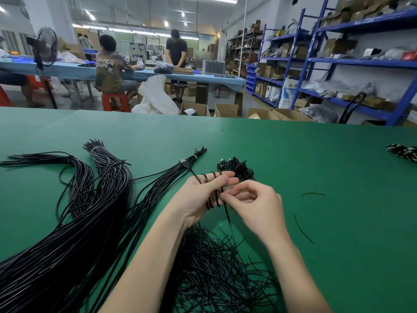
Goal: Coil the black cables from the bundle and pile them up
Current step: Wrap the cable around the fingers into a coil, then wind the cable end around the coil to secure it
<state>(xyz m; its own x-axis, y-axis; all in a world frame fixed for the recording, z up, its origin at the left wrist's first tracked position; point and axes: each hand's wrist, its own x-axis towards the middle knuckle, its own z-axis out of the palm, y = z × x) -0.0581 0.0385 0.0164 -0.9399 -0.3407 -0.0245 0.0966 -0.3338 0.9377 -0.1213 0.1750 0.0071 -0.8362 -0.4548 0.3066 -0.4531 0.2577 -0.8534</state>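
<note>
Black cable (214, 195) looped around straight left hand (203, 195) fingers; right hand (255, 204) pinching cable end; coiled pile (237, 169) just beyond left hand; bundle (67, 233) left of it.

Left grip (209, 188) flat, right grip (252, 199) pinching.
</note>
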